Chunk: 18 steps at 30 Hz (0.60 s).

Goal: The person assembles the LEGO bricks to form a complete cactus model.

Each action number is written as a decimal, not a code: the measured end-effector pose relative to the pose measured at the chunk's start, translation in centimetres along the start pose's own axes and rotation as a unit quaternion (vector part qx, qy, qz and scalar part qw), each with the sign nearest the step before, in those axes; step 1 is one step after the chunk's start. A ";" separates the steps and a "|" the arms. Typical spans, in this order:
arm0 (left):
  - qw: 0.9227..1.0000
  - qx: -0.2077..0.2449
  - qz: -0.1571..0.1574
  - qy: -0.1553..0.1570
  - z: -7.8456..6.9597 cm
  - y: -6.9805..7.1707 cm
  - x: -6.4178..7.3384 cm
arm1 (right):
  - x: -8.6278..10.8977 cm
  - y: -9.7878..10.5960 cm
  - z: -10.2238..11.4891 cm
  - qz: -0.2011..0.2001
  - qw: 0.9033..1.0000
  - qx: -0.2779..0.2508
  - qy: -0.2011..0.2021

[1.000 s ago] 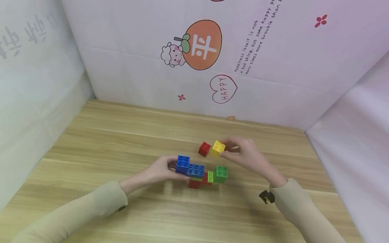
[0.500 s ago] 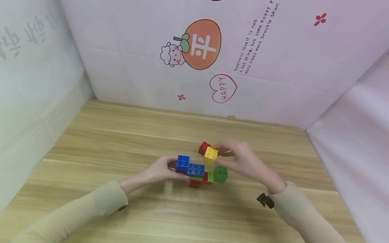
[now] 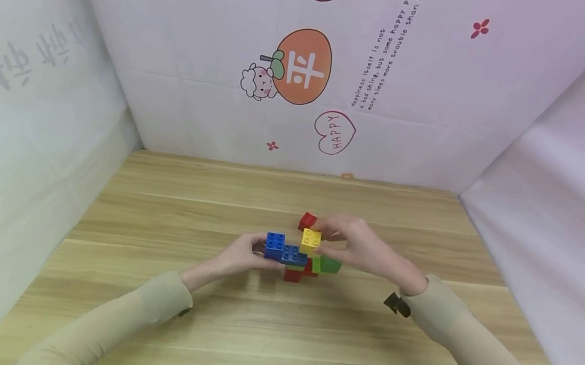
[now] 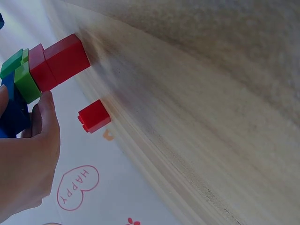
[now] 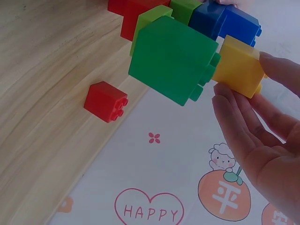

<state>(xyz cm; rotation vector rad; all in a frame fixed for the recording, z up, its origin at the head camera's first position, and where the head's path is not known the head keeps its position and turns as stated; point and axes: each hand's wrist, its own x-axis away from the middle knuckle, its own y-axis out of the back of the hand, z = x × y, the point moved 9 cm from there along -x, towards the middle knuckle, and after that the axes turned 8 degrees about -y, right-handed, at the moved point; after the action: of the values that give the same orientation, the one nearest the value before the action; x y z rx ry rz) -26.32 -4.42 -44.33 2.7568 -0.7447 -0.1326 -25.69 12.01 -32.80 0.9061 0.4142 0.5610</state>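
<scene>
My left hand (image 3: 237,254) grips the left end of a built stack of toy building bricks. A square blue brick (image 3: 274,246) tops that end, beside a longer blue brick (image 3: 292,255). Lower down come a light green brick (image 4: 26,83) and red bricks (image 4: 63,61). On the stack's right side a lime piece (image 3: 316,264) bears a green brick (image 5: 171,61). My right hand (image 3: 357,246) pinches a yellow brick (image 3: 311,240) between thumb and fingers, studs up. It overlaps the right end of the longer blue brick in the head view, where the right hand partly hides the green brick.
A loose red brick (image 3: 307,221) rests on the wooden table (image 3: 199,324) just behind the stack. White printed cloth (image 3: 200,112) hangs along the table's back edge, with more cloth at both sides.
My right hand has carried the yellow brick left and toward me, from beside the loose red brick to over the longer blue brick. The left hand and stack have stayed put.
</scene>
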 end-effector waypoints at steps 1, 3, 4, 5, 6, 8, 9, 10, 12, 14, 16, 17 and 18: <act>1.000 0.000 0.000 0.000 0.0 0.0 0.0 | 0.0 -0.1 0.0 0.003 1.000 0.002 -0.001; 1.000 0.002 0.000 -0.001 0.0 0.0 -0.1 | 0.0 -0.2 0.2 0.008 1.000 0.005 -0.003; 1.000 0.003 0.000 -0.001 0.1 0.0 -0.1 | -0.1 -0.3 0.2 0.010 1.000 0.006 -0.003; 1.000 0.003 0.000 -0.001 0.1 0.0 -0.1 | -0.1 -0.4 0.3 0.011 1.000 0.008 -0.001; 1.000 0.002 0.000 -0.001 0.1 0.0 -0.1 | -0.1 -0.4 0.4 0.012 1.000 0.009 0.001; 1.000 -0.003 0.001 -0.002 0.1 0.0 -0.1 | -0.1 -0.5 0.5 0.013 1.000 0.014 0.004; 1.000 -0.005 0.001 -0.002 0.1 0.0 -0.1 | -0.1 -0.6 0.6 0.013 1.000 0.017 0.006; 1.000 -0.007 0.001 -0.003 0.1 0.1 -0.1 | -0.1 -0.7 0.6 0.014 1.000 0.019 0.007; 1.000 -0.009 0.002 -0.004 0.0 0.1 -0.1 | -0.1 -0.8 0.7 0.015 1.000 0.021 0.008; 1.000 -0.009 0.002 -0.005 0.0 0.1 -0.1 | -0.1 -0.9 0.8 0.016 1.000 0.020 0.011; 1.000 -0.007 0.001 -0.006 0.0 0.1 -0.1 | -0.2 -1.0 0.8 0.018 1.000 0.019 0.013; 1.000 -0.005 0.001 -0.007 0.0 0.1 -0.1 | -0.2 -1.0 0.8 0.019 1.000 0.019 0.014; 1.000 -0.004 0.001 -0.006 0.0 0.1 -0.1 | -0.2 -1.1 0.9 0.020 1.000 0.019 0.014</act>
<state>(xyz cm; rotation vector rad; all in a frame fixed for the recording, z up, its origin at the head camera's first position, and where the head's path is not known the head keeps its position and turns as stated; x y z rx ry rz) -26.46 -4.43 -44.32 2.7501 -0.7485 -0.1529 -25.08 10.81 -33.20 0.9454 0.4339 0.6044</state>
